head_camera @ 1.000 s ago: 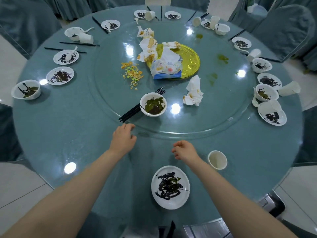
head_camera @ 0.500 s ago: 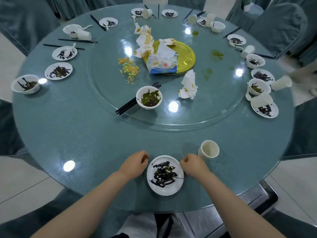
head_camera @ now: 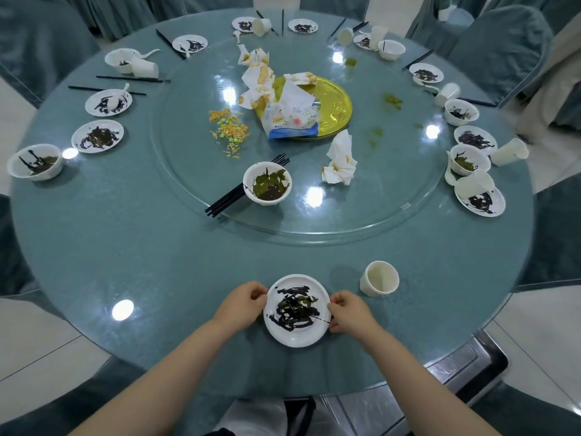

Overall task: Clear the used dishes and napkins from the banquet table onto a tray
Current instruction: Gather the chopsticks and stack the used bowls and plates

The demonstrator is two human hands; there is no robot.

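Item: soiled plate (head_camera: 297, 310) lay on the table (head_camera: 157, 247) at its near edge, directly before the person.
Left hand (head_camera: 240, 305): fingers curled, pinching the plate's left rim.
Right hand (head_camera: 349, 313): fingers curled, pinching the right rim.
Key relation: plate sat squarely between both hands, each equally near; round, no long axis.
Adjacent: paper cup (head_camera: 379, 278) stood upright just beyond the right hand.
Tray: not identified in view.
Judgement: lift appeared imminent.

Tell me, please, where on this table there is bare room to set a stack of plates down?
The widest bare patch is the near-left cloth, between the glass turntable, the soiled bowl at the left edge and the left hand. A smaller one lies right of the paper cup. The right rim and the turntable's centre around the gold plate are crowded.
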